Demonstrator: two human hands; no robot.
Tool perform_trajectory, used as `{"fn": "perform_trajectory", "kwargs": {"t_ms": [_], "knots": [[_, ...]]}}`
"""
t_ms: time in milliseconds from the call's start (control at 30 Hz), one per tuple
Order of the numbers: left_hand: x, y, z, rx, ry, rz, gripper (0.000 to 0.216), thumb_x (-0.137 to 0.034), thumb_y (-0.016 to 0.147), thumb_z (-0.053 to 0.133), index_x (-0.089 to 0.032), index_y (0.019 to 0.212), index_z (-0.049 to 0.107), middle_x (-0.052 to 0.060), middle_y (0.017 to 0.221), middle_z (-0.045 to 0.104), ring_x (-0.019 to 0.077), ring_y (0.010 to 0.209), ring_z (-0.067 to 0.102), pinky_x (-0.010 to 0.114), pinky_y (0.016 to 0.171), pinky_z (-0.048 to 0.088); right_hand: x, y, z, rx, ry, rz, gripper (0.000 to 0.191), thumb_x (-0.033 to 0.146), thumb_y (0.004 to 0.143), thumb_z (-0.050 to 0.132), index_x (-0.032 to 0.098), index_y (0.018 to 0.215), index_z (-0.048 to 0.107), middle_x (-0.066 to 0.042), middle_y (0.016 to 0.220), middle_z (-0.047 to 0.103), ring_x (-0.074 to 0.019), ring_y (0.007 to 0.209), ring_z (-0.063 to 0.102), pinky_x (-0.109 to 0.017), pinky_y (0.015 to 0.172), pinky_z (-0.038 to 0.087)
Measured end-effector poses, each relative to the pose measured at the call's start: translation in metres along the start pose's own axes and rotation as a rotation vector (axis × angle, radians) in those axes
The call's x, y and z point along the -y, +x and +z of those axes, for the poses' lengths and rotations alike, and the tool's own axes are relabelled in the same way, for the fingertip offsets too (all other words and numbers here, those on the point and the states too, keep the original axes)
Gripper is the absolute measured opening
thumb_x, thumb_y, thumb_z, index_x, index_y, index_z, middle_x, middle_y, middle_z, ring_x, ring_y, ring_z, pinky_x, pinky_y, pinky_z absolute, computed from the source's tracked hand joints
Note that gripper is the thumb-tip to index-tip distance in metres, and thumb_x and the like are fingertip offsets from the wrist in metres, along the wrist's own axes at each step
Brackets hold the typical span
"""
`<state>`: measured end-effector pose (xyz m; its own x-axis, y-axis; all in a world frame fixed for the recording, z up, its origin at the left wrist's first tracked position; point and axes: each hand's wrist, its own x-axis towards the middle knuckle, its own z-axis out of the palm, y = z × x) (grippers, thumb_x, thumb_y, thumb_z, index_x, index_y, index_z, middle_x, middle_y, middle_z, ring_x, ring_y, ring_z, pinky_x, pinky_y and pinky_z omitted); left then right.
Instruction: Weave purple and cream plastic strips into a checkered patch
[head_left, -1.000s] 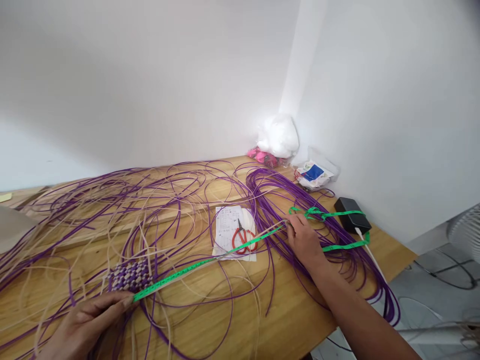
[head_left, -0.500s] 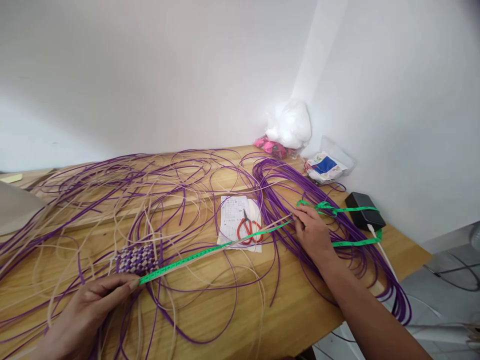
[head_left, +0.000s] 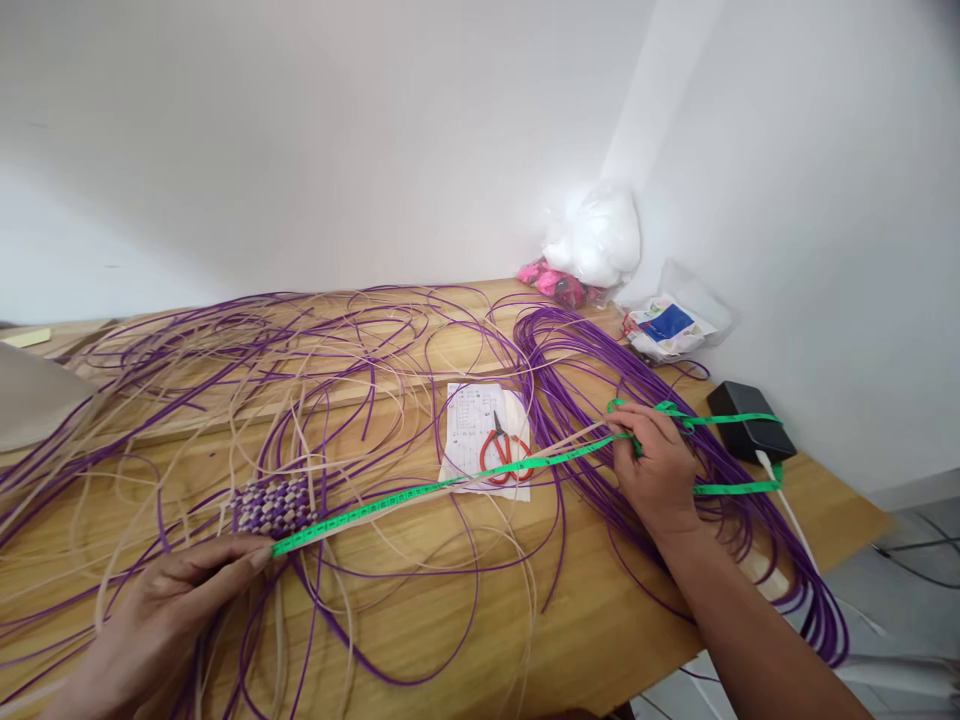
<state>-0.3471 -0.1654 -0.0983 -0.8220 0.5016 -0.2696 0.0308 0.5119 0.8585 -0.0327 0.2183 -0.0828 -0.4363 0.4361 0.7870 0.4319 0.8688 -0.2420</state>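
A green tape measure [head_left: 409, 494] stretches across the table between my two hands. My left hand [head_left: 184, 590] pinches its end between thumb and fingers, close to a small purple-and-beige woven piece [head_left: 274, 506] with long loose strands. Further along, my right hand [head_left: 654, 465] is closed on the tape and a beige strand [head_left: 574, 440] that runs beside it. Beyond that hand the tape passes to a black box [head_left: 750, 422] and loops round it. Under the stretched tape lie red-handled scissors [head_left: 499, 455] on a sheet of paper with writing [head_left: 466, 425].
A thick bundle of purple strands [head_left: 600, 350] lies to the right and hangs off the table edge. Tangled purple and beige strands [head_left: 225, 350] cover the left side. Plastic bags, one white [head_left: 600, 235] and one with a blue label [head_left: 664, 322], stand by the wall.
My right hand has moved a little to the right, and the tape between my hands has lengthened. The left hand keeps its pinch. The view has shifted slightly.
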Motion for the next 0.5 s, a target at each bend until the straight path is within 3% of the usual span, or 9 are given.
{"fn": "perform_trajectory", "kwargs": {"t_ms": [233,500], "knots": [[0.013,0.003,-0.001,-0.045,0.064,0.133,0.033,-0.057,0.056,0.072,-0.029,0.073,0.074,0.004,0.087,0.075,0.0257,0.086,0.069,0.029,0.079,0.056,0.000,0.000,0.000,-0.023,0.066,0.049,0.017,0.012,0.087,0.051,0.019,0.097,0.063,-0.007,0.103,0.067,-0.0207,0.103,0.062,-0.036,0.093,0.048],[-0.009,-0.005,0.005,-0.071,0.140,0.154,0.032,-0.061,0.052,0.068,-0.032,0.065,0.073,0.004,0.082,0.075,0.0254,0.081,0.069,0.029,0.077,0.057,0.003,-0.001,0.001,-0.006,0.146,0.176,0.014,0.020,0.089,0.051,0.020,0.099,0.060,-0.006,0.098,0.070,-0.0202,0.092,0.068,-0.032,0.084,0.051]]}}
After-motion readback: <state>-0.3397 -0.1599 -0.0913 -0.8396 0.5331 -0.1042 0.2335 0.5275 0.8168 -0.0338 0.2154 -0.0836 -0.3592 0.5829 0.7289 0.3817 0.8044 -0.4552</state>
